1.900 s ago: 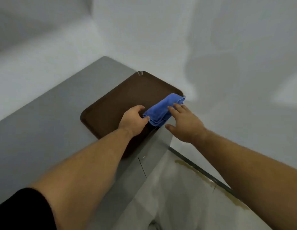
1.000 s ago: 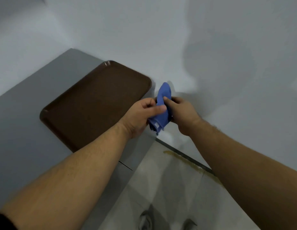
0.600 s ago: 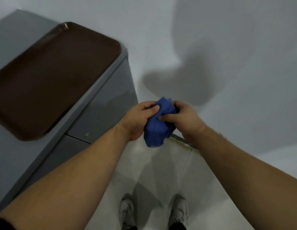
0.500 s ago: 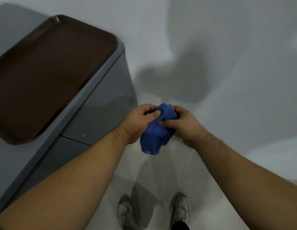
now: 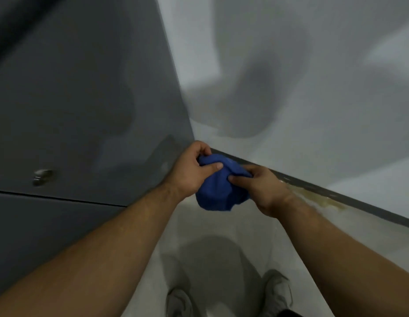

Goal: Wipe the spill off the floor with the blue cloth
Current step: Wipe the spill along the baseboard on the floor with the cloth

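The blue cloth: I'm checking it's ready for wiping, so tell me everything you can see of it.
The blue cloth is a soft, plain royal-blue fabric, bunched into a rounded wad rather than spread flat. The left hand pinches its upper left and the right hand grips its right side, a loose fold sagging below. It is held above the pale floor, short of the yellowish spill along the wall's dark baseboard.

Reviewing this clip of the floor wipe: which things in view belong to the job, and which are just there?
Part of the job:
- blue cloth, bunched and held off the floor
- left hand and right hand, both gripping it
- yellowish spill along the dark baseboard, not yet touched

Just there:
- grey cabinet with its round lock
- the person's grey shoes
- white wall
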Tool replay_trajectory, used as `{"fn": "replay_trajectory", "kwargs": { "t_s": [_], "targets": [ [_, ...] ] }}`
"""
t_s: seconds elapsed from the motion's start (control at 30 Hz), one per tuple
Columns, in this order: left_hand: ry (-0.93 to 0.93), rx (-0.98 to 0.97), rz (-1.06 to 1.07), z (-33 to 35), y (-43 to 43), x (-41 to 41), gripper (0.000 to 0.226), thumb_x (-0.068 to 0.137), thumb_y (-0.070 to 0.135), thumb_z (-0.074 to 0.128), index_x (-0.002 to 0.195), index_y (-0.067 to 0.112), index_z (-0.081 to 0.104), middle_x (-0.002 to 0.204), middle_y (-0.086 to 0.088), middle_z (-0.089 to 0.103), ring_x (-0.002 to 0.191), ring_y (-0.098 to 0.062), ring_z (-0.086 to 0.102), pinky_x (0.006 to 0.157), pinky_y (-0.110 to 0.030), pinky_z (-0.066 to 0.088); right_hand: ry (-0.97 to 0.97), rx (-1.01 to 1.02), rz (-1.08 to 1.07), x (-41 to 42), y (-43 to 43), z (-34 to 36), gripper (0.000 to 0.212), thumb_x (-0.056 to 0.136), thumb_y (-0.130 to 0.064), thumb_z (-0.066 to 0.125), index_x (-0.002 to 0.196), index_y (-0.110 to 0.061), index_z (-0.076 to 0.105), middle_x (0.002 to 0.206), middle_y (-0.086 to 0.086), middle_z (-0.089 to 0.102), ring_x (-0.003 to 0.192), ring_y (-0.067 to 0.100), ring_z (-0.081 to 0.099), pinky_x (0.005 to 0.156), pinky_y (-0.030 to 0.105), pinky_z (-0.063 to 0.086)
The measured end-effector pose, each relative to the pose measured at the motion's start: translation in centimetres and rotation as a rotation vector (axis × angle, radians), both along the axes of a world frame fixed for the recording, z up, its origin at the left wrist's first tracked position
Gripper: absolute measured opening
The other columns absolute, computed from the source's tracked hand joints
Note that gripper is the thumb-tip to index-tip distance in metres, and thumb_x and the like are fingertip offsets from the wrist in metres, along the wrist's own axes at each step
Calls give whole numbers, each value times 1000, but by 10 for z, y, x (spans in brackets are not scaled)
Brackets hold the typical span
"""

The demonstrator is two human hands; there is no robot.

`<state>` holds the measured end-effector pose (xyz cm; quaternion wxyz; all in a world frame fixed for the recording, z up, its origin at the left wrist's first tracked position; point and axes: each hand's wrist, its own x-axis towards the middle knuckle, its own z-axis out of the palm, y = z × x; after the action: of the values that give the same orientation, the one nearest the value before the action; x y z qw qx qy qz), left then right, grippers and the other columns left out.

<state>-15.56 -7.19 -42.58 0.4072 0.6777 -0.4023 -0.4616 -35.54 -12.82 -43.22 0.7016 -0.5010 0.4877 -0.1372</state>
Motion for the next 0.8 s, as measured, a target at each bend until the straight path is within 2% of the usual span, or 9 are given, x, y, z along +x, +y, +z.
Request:
{"fn": "replay_trajectory", "kwargs": {
  "t_s": [0.1, 0.2, 0.23, 0.33, 0.47, 0.57, 0.63, 0.7, 0.8],
  "targets": [
    [-34, 84, -56, -79, 9, 1, 32, 83, 17, 84, 102, 20, 58, 78, 13, 58, 70, 2, 55, 68, -15, 49, 61, 13, 26, -10, 1, -78, 13, 94, -15, 69, 104, -6, 71, 100, 18, 76, 99, 41, 71, 92, 62, 55],
    [-88, 298, -170, -155, 17, 1, 62, 70, 16, 94, 122, 19, 60, 91, 2, 58, 82, -13, 59, 79, -29, 54, 91, 2, -8, -20, 3, -156, 15, 96, -13, 67, 107, -3, 63, 100, 22, 72, 96, 42, 70, 87, 59, 55],
    [-135, 392, -225, -179, 17, 1, 61, 69, 18, 94, 122, 19, 63, 98, 1, 63, 89, -17, 63, 83, -33, 56, 91, 4, -24, -22, 3, -182, 15, 96, -12, 67, 108, -5, 63, 100, 20, 73, 97, 41, 70, 87, 56, 57],
    [-189, 567, -292, -247, 14, 2, 20, 77, 18, 86, 93, 16, 74, 95, -5, 74, 92, -26, 70, 88, -42, 58, 74, 64, -68, -28, 0, -254, 21, 94, -6, 69, 114, -10, 66, 106, 16, 74, 102, 37, 71, 89, 47, 60],
    [103, 468, -73, -322, 10, 6, 14, 87, 14, 72, 100, 11, 68, 108, -11, 70, 105, -28, 67, 98, -49, 54, 61, 161, -113, -31, -7, -325, 34, 93, -11, 70, 122, -28, 65, 118, 7, 67, 103, 28, 70, 80, 35, 61],
    [289, 403, 50, -360, 6, 5, 29, 100, 17, 64, 128, 11, 64, 127, -9, 72, 116, -27, 69, 92, -43, 58, 64, 169, -146, -31, -13, -363, 39, 95, -10, 66, 124, -36, 64, 123, 2, 59, 108, 29, 68, 87, 44, 62],
    [312, 376, 55, -372, 1, 5, 37, 99, 17, 65, 135, 9, 60, 131, -11, 71, 118, -29, 68, 91, -45, 59, 70, 153, -188, -29, -17, -379, 44, 95, -8, 65, 128, -36, 61, 121, -2, 57, 109, 29, 67, 89, 47, 61],
    [250, 363, -1, -377, -5, 8, 41, 94, 8, 69, 134, 9, 60, 129, -12, 71, 118, -29, 68, 98, -48, 58, 105, 113, -176, -24, -23, -387, 47, 95, -9, 66, 131, -38, 58, 117, -5, 57, 107, 26, 66, 84, 40, 62],
    [98, 328, -81, -378, -19, 12, 32, 95, 6, 66, 126, 11, 64, 121, -9, 73, 115, -27, 70, 99, -42, 57, 120, 68, -121, -14, -38, -388, 47, 93, -10, 68, 129, -39, 60, 123, -1, 60, 106, 23, 67, 85, 37, 62]
  ]
}}
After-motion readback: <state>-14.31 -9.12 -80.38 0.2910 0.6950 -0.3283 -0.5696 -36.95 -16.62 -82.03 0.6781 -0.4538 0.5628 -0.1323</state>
